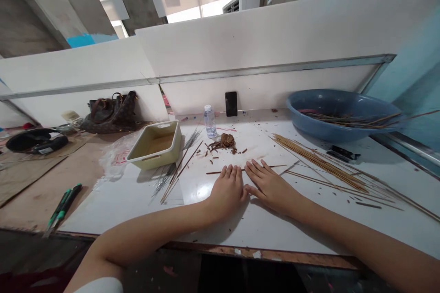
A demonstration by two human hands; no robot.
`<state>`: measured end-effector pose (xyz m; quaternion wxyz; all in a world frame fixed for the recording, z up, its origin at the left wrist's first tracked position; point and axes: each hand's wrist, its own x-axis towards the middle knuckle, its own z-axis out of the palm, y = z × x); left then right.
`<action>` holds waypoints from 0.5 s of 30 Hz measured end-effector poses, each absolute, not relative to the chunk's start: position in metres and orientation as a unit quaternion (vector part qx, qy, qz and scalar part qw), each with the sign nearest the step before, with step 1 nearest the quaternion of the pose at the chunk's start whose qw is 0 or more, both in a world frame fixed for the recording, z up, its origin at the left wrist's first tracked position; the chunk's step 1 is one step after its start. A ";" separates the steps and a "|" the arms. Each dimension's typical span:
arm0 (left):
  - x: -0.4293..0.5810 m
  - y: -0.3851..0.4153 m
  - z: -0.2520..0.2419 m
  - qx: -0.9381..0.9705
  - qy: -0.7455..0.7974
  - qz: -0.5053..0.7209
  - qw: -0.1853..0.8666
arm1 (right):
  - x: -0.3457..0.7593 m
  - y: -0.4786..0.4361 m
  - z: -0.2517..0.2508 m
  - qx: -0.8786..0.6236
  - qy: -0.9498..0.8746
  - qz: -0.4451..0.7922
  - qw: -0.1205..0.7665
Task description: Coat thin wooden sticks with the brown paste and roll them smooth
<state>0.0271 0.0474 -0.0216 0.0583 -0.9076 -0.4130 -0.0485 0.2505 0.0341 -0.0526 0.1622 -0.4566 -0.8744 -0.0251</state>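
My left hand (pixel 227 188) and my right hand (pixel 270 184) lie flat, palms down, side by side on the white table (pixel 137 197), fingers stretched forward and thumbs touching. A thin brown stick (pixel 213 172) lies across the table under both sets of fingertips. Neither hand grips anything. Just beyond the fingers sits a small brown lump (pixel 227 139) amid dark crumbs and stick fragments.
A bundle of bamboo sticks (pixel 319 161) fans out at right below a blue basin (pixel 335 114) holding more sticks. A cream tray (pixel 156 143), clear bottle (pixel 209 120) and black phone (pixel 231 103) stand behind. Thin dark sticks (pixel 178 169), green pens (pixel 63 206), a bag (pixel 112 112).
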 end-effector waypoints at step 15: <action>0.023 0.055 -0.030 -0.908 -0.408 -0.063 0.063 | 0.250 0.037 -0.045 -0.482 -0.864 -0.036 0.139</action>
